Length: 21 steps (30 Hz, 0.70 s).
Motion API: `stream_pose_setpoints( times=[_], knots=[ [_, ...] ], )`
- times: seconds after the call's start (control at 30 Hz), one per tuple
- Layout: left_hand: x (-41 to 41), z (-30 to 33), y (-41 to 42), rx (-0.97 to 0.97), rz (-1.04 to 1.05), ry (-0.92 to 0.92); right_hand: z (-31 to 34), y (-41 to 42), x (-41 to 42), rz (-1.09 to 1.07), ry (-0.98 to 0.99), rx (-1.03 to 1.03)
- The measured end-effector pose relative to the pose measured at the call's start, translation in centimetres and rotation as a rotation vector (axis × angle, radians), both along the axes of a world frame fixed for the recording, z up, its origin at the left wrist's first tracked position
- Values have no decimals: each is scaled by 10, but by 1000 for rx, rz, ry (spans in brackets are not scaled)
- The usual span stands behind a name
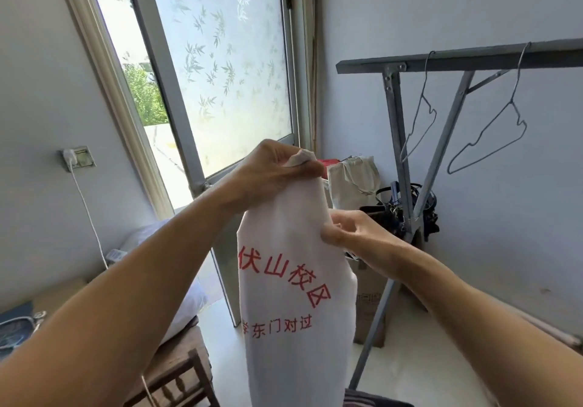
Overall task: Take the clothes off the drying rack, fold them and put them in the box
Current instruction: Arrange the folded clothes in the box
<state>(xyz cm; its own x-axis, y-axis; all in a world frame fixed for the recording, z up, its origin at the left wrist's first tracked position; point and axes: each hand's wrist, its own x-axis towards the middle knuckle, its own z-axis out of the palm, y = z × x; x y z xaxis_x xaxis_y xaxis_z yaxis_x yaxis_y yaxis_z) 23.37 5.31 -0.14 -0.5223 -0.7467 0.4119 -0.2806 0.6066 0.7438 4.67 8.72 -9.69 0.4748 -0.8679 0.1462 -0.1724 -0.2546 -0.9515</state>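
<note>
My two bare forearms fill the near edge of the view, and between them hangs the white garment [293, 296], folded narrow lengthwise, red Chinese characters printed across its face. My left hand [271, 173] is clenched around the top of the cloth — a bunched corner pokes out above the knuckles. My right hand [350, 233] pinches the garment's right edge a little lower, fingers closed on the fabric. The cloth hangs in the air in front of me.

Farther off on the right stands the grey metal drying rack [457, 59], with two bare wire hangers [487, 135] hooked on its top bar. At its foot, behind the garment, sits a brown cardboard box [369, 309], with a cream tote bag [353, 179] and some dark bags [407, 208] behind it. A frosted window [220, 59] with a leaf pattern fills the far left — a wooden chair [179, 372] sits near left.
</note>
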Motion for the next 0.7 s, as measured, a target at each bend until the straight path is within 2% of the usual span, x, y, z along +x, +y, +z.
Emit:
stream_pose_setpoints(
  times=[0.07,0.17,0.2,0.27,0.3,0.33,0.4,0.47,0.53,0.57,0.7],
  knots=[
    [3,-2,-3,14,26,-5,1,4,6,-20,-6,-9],
    [11,-4,-17,7,152,-76,4,-1,7,-67,-113,69],
    [15,-7,-24,30,215,-15,8,0,6,-56,-165,106],
    [27,-16,-32,272,269,400,15,-1,4,-49,-264,176],
    [32,-25,-34,480,213,617,18,-3,2,-59,-311,202],
    [35,-40,-31,678,120,728,22,-4,0,-84,-348,218],
    [32,-77,-19,959,-43,672,29,-7,-4,-129,-402,236],
    [25,-106,-7,1070,-146,599,32,-10,-8,-167,-415,237],
    [22,-120,-5,1056,-256,584,30,-12,-13,-219,-393,251],
    [21,-119,-6,991,-260,556,29,-13,-14,-244,-371,257],
    [11,-106,-4,705,-46,427,22,-15,-14,-409,-249,236]
  ],
)
